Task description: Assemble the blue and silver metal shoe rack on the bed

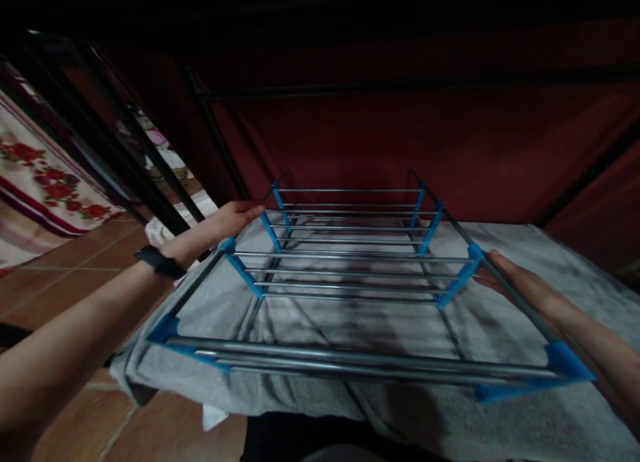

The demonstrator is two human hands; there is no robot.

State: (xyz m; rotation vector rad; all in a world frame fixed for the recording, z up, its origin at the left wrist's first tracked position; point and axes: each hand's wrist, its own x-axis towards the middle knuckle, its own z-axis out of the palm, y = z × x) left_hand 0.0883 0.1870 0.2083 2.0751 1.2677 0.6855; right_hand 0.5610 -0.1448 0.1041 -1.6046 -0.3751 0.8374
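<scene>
A shoe rack (350, 289) of grey metal tubes and blue plastic joints lies lengthwise in front of me, its tiers receding from my body. My left hand (237, 218) grips the rack's left side, near a blue joint (271, 231), with part of the grip hidden. On the opposite side, my right hand (507, 273) is closed around the side tube beside another blue joint (463, 275); its fingers are partly behind the tube. Beneath the rack is a grey cloth (320, 399).
A dark red fabric wall (380, 129) with a dark bar (325, 91) across it stands behind the rack. Dark poles (135, 139) rise at left, before a flowered cloth (55, 182). Brown floor tiles (75, 422) show below. A dark watch (160, 262) is on my left wrist.
</scene>
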